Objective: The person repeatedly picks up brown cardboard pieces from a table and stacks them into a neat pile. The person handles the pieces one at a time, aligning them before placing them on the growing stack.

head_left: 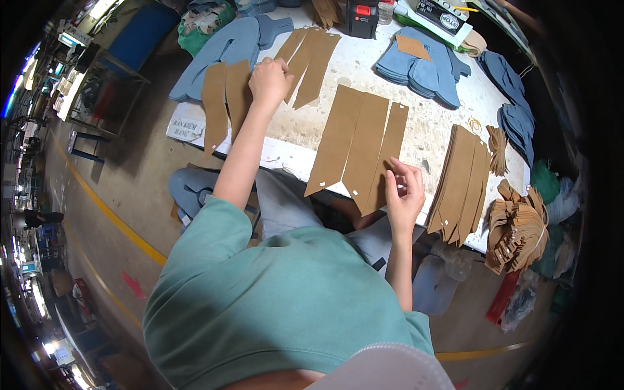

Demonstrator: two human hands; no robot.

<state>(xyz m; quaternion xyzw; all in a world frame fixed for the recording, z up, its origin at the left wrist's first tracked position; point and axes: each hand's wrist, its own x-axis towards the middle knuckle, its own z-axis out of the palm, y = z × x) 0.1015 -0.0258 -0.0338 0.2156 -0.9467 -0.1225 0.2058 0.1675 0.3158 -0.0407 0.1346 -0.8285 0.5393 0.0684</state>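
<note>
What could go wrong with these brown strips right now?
The middle strips have pointed ends at the near edge of the table, so the right hand might brush them off. The left forearm lies close to the left strips and could knock them askew.

A factory workshop is indicated by the white worktable, on which cut brown strips and shaped blue pieces are set out, some in stacks. The floor is marked with a yellow line and a red arrow; further lit workstations are seen along the left.
</note>
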